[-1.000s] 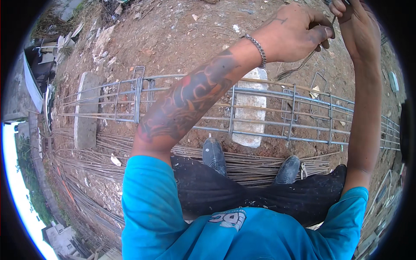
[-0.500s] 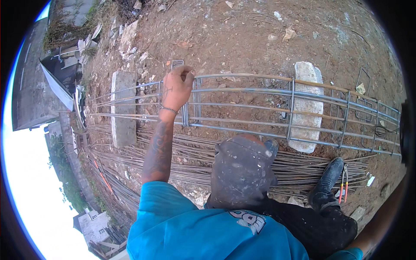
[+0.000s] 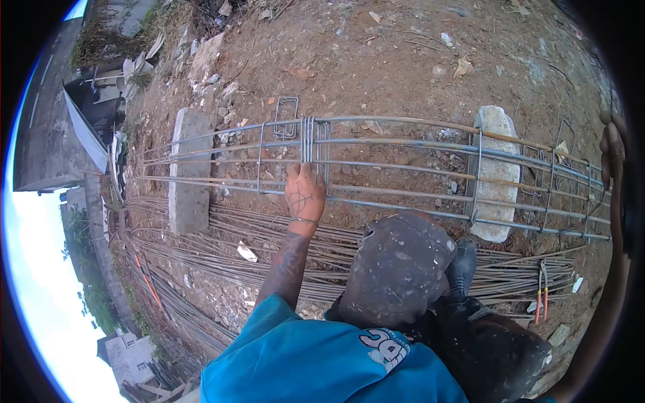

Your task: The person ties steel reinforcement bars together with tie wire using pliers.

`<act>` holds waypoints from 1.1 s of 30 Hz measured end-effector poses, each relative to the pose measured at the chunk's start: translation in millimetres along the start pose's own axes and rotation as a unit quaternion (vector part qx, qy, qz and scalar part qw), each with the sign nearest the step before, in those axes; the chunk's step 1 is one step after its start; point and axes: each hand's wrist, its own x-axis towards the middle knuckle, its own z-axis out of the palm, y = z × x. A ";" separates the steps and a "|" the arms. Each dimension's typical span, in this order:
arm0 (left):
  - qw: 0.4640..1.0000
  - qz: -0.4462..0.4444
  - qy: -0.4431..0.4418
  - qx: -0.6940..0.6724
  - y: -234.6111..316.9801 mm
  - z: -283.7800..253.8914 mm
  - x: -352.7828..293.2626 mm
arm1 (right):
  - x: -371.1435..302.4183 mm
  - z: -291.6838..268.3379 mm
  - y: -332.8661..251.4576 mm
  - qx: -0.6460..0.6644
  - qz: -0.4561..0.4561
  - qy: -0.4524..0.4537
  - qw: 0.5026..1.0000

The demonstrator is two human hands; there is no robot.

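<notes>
My left hand reaches over the near side of a long rebar cage, fingers closed on a tight bundle of steel stirrups. The bundle stands upright around the long bars of the rebar cage. Beside it, one single stirrup hangs spaced apart on the left. My right hand is raised at the far right rim, over the cage's right end. It is dark and partly cut off, so its grip is unclear.
Two concrete blocks, one on the left and one on the right, carry the cage. Loose stirrups lie beyond it. Many loose rods lie on the near side by my knee. Pliers with red-orange handles rest at right.
My left hand has come down from the cage's far top bar to the near side of the stirrup bundle. My right hand has risen into view at the right rim. The view has shifted slightly.
</notes>
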 end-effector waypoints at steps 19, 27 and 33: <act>0.954 -0.079 -0.267 -0.111 -74.8 -11.5 35.8 | -1.7 174.7 -56.9 0.325 0.134 -0.363 0.863; 0.969 0.172 -0.175 -0.038 -103.6 -22.8 52.8 | -43.2 366.2 -125.6 0.155 0.039 -0.350 0.923; 0.982 0.089 -0.165 -0.028 -158.5 -41.0 66.2 | -59.2 420.9 -150.4 0.051 0.072 -0.283 0.955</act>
